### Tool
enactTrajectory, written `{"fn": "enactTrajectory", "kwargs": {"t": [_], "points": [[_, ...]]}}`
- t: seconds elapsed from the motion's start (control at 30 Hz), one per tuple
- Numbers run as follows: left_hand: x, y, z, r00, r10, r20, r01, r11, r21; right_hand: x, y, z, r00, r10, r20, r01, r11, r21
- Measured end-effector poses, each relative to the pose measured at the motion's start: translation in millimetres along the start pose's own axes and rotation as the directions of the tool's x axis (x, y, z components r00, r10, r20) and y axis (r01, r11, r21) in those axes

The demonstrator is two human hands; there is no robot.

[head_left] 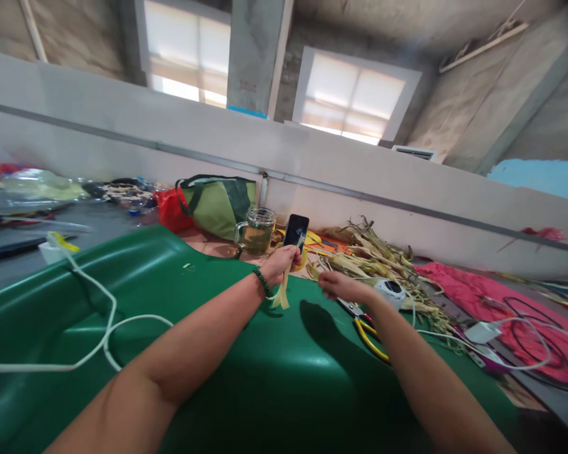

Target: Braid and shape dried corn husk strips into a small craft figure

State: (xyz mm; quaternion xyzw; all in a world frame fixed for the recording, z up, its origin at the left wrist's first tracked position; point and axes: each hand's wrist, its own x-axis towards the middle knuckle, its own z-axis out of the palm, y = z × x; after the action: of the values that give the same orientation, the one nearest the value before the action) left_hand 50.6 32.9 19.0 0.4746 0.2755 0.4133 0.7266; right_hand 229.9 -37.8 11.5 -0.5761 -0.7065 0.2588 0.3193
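Note:
My left hand (280,265), with a dark green bead bracelet (262,282) at its wrist, pinches pale corn husk strips (281,296) that hang below the fingers. To its right, my right hand (338,287) is in the air with curled fingers. A yellowish bit of husk (313,272) shows by its fingertips; whether they grip it is unclear. Below the right wrist lie scissors with yellow handles (370,337), partly hidden by the forearm. A phone (296,230) stands upright just behind the left hand.
Green sheeting (265,378) covers the table. At the back are a glass mug of liquid (258,232) and a green bag (222,205). Dried corn husks (383,255) are heaped to the right, near a white device (390,292) and pink cloth (506,302). A white cable (108,315) loops at left.

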Motion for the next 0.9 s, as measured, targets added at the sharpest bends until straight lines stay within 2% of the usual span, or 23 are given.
{"fn": "enactTrajectory", "kwargs": {"t": [0.03, 0.17, 0.23, 0.33, 0.4, 0.47, 0.6, 0.7, 0.8, 0.9], "points": [[1, -1, 0.3, 1.000, -0.006, 0.005, 0.006, 1.000, -0.004, 4, -4, -12, 1.000, 0.005, -0.014, -0.005, 1.000, 0.013], [0, 1, -0.2, 0.998, -0.029, 0.058, 0.029, 1.000, -0.011, 19, -17, -51, 0.977, -0.007, -0.212, 0.025, 0.997, 0.079], [-2, 5, -1.7, 0.994, -0.049, 0.101, 0.051, 0.999, -0.010, 22, -20, -56, 0.947, -0.042, -0.317, 0.072, 0.994, 0.085], [-4, 11, -4.2, 0.978, -0.102, 0.181, 0.108, 0.994, -0.020, 22, -19, -45, 0.911, -0.089, -0.404, 0.112, 0.993, 0.034], [-4, 13, -5.4, 0.971, -0.122, 0.205, 0.130, 0.991, -0.028, 21, -18, -33, 0.927, -0.118, -0.357, 0.125, 0.992, -0.004], [-4, 14, -5.8, 0.976, -0.115, 0.184, 0.123, 0.992, -0.034, 18, -18, -25, 0.944, -0.152, -0.292, 0.159, 0.987, 0.001], [-3, 13, -5.8, 0.984, -0.126, 0.127, 0.136, 0.988, -0.075, 16, -22, -20, 0.968, -0.184, -0.172, 0.205, 0.973, 0.110], [-4, 12, -5.9, 0.978, -0.155, 0.141, 0.161, 0.986, -0.032, 16, -25, -18, 0.978, -0.189, -0.084, 0.202, 0.964, 0.171], [-6, 10, -5.6, 0.978, -0.139, 0.154, 0.136, 0.990, 0.033, 18, -28, -16, 0.986, -0.162, -0.041, 0.166, 0.972, 0.169], [-10, 10, -3.1, 0.962, -0.122, 0.243, 0.107, 0.991, 0.074, 19, -33, -8, 0.996, -0.076, -0.037, 0.081, 0.976, 0.202]]}}
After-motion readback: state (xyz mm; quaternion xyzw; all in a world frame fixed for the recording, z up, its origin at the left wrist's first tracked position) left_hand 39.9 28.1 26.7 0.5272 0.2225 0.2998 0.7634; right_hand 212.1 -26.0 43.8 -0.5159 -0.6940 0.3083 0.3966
